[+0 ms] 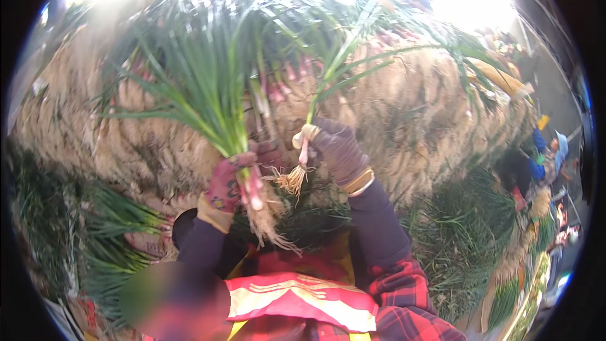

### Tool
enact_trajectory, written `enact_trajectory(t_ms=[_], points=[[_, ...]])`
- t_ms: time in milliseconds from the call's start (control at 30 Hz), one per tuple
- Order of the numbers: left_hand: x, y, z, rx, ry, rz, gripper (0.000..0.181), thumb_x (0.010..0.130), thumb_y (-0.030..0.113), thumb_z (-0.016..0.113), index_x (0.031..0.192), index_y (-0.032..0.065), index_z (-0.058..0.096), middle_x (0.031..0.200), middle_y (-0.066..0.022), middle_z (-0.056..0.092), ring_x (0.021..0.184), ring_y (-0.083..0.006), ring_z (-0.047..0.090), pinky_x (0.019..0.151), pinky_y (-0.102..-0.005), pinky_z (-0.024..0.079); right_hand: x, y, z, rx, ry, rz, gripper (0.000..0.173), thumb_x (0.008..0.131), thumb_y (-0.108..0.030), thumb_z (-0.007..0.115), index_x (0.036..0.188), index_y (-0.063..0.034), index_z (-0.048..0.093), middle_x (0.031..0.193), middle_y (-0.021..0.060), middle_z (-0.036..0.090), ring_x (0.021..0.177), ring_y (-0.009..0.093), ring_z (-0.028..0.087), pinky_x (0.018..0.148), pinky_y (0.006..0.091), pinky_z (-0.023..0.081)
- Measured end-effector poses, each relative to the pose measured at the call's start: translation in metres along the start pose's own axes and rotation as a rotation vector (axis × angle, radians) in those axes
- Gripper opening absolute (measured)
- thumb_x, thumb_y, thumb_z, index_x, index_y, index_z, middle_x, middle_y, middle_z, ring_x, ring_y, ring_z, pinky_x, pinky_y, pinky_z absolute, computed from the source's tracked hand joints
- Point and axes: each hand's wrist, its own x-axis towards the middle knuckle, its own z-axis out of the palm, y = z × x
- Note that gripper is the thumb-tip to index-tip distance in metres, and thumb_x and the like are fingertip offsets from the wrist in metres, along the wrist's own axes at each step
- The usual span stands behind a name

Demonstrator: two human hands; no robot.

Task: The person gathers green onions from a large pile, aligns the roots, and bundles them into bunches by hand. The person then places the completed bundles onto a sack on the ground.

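My left hand (232,175), in a patterned pink glove, is shut around a bunch of spring onions (227,118). Their green leaves fan up and away from me, while pinkish bulbs and pale roots hang below the fist. In a greyish-purple glove, my right hand (334,149) pinches a single spring onion (304,156) low on its stem. Its roots dangle under the fingers, and its leaves reach up to the right. The two hands are side by side, apart, in front of a large heap of spring onions (397,99) whose roots face me.
Several bundled spring onions (128,218) lie at the lower left, near a round black object (184,228). Loose green leaves (454,241) cover the ground at the right. A person in a light blue head covering (561,147) is at the far right, beside paved ground (558,94).
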Motion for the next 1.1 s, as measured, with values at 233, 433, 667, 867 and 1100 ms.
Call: enact_trajectory(t_ms=[233, 433, 667, 867, 1100], points=[[-0.013, 0.009, 0.003, 0.058, 0.05, -0.015, 0.027, 0.074, 0.016, 0.056, 0.093, -0.0024, 0.052, 0.088, -0.0141, 0.06, 0.061, -0.0163, 0.059, 0.057, -0.026, 0.05, 0.017, 0.048, 0.028, -0.281, -0.067, -0.02, 0.021, 0.084, -0.015, 0.048, 0.07, -0.0005, 0.055, 0.059, 0.0046, 0.053, 0.053, 0.011, 0.05, 0.05, 0.0252, 0.039], [-0.004, -0.003, -0.007, 0.075, -0.103, -0.119, 0.03, 0.082, 0.027, 0.046, 0.089, -0.0015, 0.053, 0.066, -0.0126, 0.058, 0.037, -0.0178, 0.053, 0.028, -0.0217, 0.039, 0.014, 0.063, 0.045, -0.703, 0.006, -0.285, 0.019, 0.083, -0.015, 0.049, 0.079, 0.0013, 0.057, 0.058, 0.0089, 0.053, 0.053, 0.015, 0.053, 0.049, 0.0272, 0.041], [0.003, -0.012, -0.024, 0.066, -0.044, -0.115, 0.027, 0.08, 0.023, 0.05, 0.081, -0.0035, 0.054, 0.065, -0.0144, 0.059, 0.047, -0.0208, 0.057, 0.042, -0.0285, 0.048, 0.002, 0.091, 0.027, -0.271, 0.25, -0.069, 0.017, 0.083, -0.014, 0.047, 0.087, 0.001, 0.054, 0.059, 0.0005, 0.053, 0.048, 0.009, 0.047, 0.043, 0.0212, 0.038], [-0.004, -0.013, -0.02, -0.113, -0.008, -0.088, 0.025, 0.079, 0.018, 0.051, 0.088, -0.0045, 0.052, 0.072, -0.0165, 0.058, 0.062, -0.0262, 0.06, 0.057, -0.0363, 0.051, 0.043, 0.053, 0.056, -0.141, 0.069, -0.01, 0.012, 0.08, -0.017, 0.052, 0.081, -0.005, 0.054, 0.058, -0.0019, 0.047, 0.045, 0.005, 0.04, 0.035, 0.0186, 0.028], [0.001, -0.018, -0.03, 0.015, 0.053, -0.096, 0.027, 0.079, 0.019, 0.051, 0.095, -0.0031, 0.05, 0.072, -0.0147, 0.057, 0.056, -0.0229, 0.057, 0.067, -0.0388, 0.05, 0.035, 0.053, 0.062, -0.213, 0.104, -0.094, 0.008, 0.08, -0.01, 0.052, 0.074, -0.0048, 0.054, 0.058, 0.001, 0.05, 0.044, 0.008, 0.047, 0.04, 0.0204, 0.04]])
